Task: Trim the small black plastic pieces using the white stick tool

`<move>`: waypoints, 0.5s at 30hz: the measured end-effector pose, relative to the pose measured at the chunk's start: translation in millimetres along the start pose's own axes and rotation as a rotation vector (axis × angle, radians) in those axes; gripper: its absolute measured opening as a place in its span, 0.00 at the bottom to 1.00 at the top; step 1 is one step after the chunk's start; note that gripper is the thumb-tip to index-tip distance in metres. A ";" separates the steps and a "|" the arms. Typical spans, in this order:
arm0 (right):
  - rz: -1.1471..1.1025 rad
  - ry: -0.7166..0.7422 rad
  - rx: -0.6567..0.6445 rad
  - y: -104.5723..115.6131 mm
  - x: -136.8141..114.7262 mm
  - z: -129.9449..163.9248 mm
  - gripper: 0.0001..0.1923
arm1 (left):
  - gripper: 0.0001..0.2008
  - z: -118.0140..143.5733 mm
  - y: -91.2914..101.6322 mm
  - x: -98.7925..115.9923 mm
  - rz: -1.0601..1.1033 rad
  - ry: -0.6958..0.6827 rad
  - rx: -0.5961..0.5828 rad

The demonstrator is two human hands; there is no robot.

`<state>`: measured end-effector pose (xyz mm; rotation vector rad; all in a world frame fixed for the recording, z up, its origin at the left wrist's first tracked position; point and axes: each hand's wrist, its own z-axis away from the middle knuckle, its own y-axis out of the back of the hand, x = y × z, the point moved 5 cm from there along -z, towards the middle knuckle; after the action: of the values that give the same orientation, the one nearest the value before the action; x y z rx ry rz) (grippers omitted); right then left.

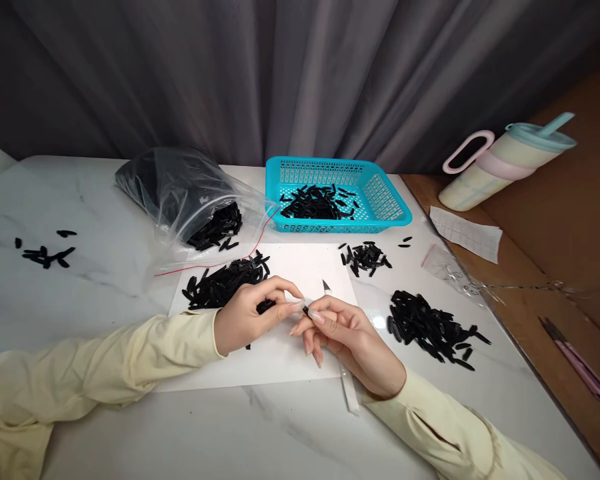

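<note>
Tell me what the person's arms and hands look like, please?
Both arms wear loose, pale yellow long sleeves, wrinkled, reaching the wrists. The left hand and right hand are bare, with no gloves, rings or watch showing. The fingernails are long and glossy, in a pale, light shade.

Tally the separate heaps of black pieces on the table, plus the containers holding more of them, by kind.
Loose heaps of black pieces on the table: 4
Turquoise basket with pieces: 1
Clear plastic bag with pieces: 1
Total: 6
</note>
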<state>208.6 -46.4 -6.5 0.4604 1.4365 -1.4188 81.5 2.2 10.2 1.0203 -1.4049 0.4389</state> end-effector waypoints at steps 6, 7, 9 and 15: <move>0.035 -0.011 -0.056 -3.9 3.3 -0.7 0.10 | 0.08 -2.5 -4.6 -7.7 0.145 0.194 -0.042; 0.044 -0.008 -0.058 -4.3 2.8 -0.7 0.11 | 0.10 -3.0 -5.3 -9.1 0.185 0.232 -0.042; 0.066 0.013 -0.055 -4.8 1.1 -0.7 0.12 | 0.12 -3.8 -6.6 -11.5 0.271 0.296 -0.040; 0.178 0.198 0.093 -1.4 -5.0 4.7 0.09 | 0.11 -1.7 -10.5 -12.4 0.391 0.384 -0.117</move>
<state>211.3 -49.1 -0.6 0.7875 1.4497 -1.3286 88.5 1.8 -4.5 0.5265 -1.2595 0.7857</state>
